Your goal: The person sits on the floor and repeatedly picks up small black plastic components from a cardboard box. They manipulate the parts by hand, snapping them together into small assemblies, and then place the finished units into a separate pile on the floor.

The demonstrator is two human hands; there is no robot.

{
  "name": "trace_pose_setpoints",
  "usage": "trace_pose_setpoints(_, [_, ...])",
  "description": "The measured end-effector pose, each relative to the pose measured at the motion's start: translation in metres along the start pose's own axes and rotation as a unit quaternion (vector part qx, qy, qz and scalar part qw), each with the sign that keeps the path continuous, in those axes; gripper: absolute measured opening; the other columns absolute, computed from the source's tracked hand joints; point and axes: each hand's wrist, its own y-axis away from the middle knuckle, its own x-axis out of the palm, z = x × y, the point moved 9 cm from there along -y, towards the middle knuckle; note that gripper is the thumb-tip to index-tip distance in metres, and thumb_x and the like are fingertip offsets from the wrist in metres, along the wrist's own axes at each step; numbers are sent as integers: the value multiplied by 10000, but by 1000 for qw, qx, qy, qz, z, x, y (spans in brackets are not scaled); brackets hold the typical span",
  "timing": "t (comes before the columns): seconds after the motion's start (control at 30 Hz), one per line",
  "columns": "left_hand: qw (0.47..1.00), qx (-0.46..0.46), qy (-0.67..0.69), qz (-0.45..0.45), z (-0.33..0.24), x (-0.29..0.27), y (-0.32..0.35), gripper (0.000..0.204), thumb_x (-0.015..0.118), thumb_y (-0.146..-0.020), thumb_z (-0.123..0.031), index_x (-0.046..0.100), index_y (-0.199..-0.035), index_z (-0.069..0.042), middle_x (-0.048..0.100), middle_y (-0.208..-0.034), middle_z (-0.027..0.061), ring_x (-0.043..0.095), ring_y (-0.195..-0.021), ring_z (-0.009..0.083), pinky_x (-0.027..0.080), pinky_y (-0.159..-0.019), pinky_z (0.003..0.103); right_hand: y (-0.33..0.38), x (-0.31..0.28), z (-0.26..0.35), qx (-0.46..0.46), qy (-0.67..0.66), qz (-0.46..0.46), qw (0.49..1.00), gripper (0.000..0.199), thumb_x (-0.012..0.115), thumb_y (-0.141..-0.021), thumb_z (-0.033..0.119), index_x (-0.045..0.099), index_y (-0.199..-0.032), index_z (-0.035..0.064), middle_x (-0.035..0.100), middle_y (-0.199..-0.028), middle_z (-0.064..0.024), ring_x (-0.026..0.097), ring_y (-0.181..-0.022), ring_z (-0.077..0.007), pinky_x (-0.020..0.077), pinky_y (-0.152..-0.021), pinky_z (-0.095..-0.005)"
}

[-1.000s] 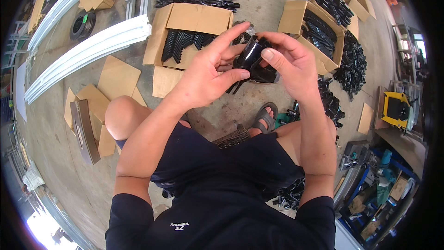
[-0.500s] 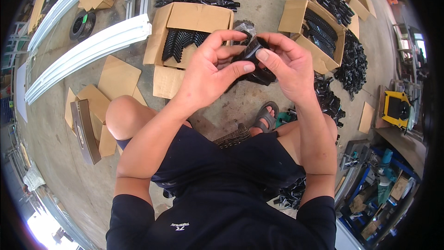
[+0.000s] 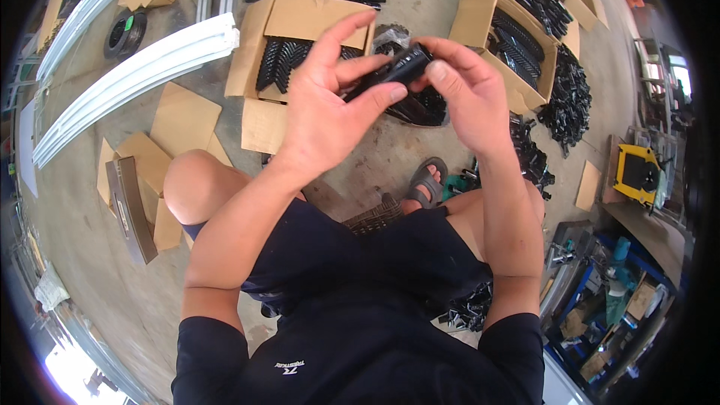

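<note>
I hold a small black plastic part (image 3: 403, 69) between both hands, raised in front of me above the concrete floor (image 3: 375, 157). My left hand (image 3: 326, 109) pinches its near end between thumb and bent fingers, the forefinger sticking up free of it. My right hand (image 3: 469, 94) grips the far end, thumb pressed on top, fingers curled behind. The part lies tilted, its higher end toward my right hand.

Directly beneath the grip sits a heap of like black parts (image 3: 420, 105) on the floor. Just beyond my left hand stands an open cardboard box (image 3: 300, 19) with black pieces laid in rows. Beyond my right hand stands a second open box (image 3: 487, 30), also filled with black pieces; a loose pile (image 3: 566, 94) lies past it. Below the grip, toward me, are my bare knee (image 3: 195, 184) and a sandalled foot (image 3: 427, 180). Well off to the left of my left hand lie long white profiles (image 3: 135, 75) and flat cardboard scraps (image 3: 184, 116).
</note>
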Motion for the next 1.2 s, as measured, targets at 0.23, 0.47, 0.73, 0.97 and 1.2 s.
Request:
trace_pose_setpoints(0.23, [994, -17, -106, -23, -15, -18, -7, 840, 777, -888, 23, 324, -1592, -56, 766, -1127, 162, 703, -977, 122, 555, -853, 236, -73, -107, -59, 91, 217, -67, 970, 401, 648, -1039, 330, 722, -1196, -31, 728, -959, -60, 646, -831, -139, 570, -799, -309])
trace_pose_setpoints(0.47, [965, 70, -245, -66, -34, -39, -14, 874, 778, -855, 43, 343, -1601, -93, 779, -1083, 136, 702, -942, 98, 548, -845, 239, -85, -149, -226, 149, 662, 47, 733, 297, 657, -931, 221, 751, -1075, -21, 748, -1063, -251, 738, -940, -401, 598, -837, -467])
trace_pose_setpoints(0.73, [963, 44, -253, -88, -25, -49, -17, 877, 796, -817, 41, 387, -1583, -78, 761, -1177, 120, 704, -1081, 139, 546, -920, 270, -22, -159, -342, 138, 722, 35, 677, 249, 578, -943, 162, 710, -1108, 31, 711, -1137, -215, 688, -1080, -408, 573, -922, -476])
trace_pose_setpoints(0.97, [918, 76, -386, -48, -14, -40, -19, 920, 852, -785, -43, 402, -1582, -140, 698, -1333, 130, 756, -1064, 255, 602, -884, 326, -18, -170, -357, 206, 759, 32, 617, 240, 509, -961, 87, 670, -1119, 7, 686, -1153, -221, 688, -1088, -377, 593, -902, -436])
trace_pose_setpoints(1.2, [839, 217, -499, 1, -33, -14, -11, 915, 852, -733, -8, 440, -1549, -53, 775, -1072, 118, 760, -883, 283, 607, -762, 339, -14, -185, -351, 250, 729, -17, 637, 256, 516, -991, 156, 697, -1089, 5, 690, -1186, -216, 699, -1096, -370, 607, -867, -442])
